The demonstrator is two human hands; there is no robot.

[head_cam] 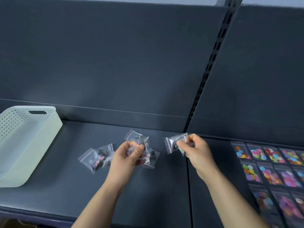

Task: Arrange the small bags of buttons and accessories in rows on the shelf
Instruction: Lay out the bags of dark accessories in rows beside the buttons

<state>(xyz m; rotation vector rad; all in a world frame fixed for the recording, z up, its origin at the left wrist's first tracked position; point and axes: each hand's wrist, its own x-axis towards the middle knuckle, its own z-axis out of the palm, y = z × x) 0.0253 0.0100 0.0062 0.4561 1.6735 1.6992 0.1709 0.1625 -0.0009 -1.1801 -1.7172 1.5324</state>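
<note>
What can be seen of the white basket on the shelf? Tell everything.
The basket is pale plastic, rectangular with rounded corners. Its walls are dotted with small holes, and the far wall has an oval handle slot. It stands upright at the left of the dark shelf, cut off by the frame. The inside that shows holds nothing. Only the shelf touches it.

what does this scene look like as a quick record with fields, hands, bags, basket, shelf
left hand: grips first zip bag, small and clear, above the heap
right hand: pinches second zip bag, small and clear
loose bags: small heap on the dark shelf, not in rows
basket: white, perforated, on the shelf at far left
button bags: colourful, lying flat in rows on the right shelf section
task state: heap not yet sorted
</note>
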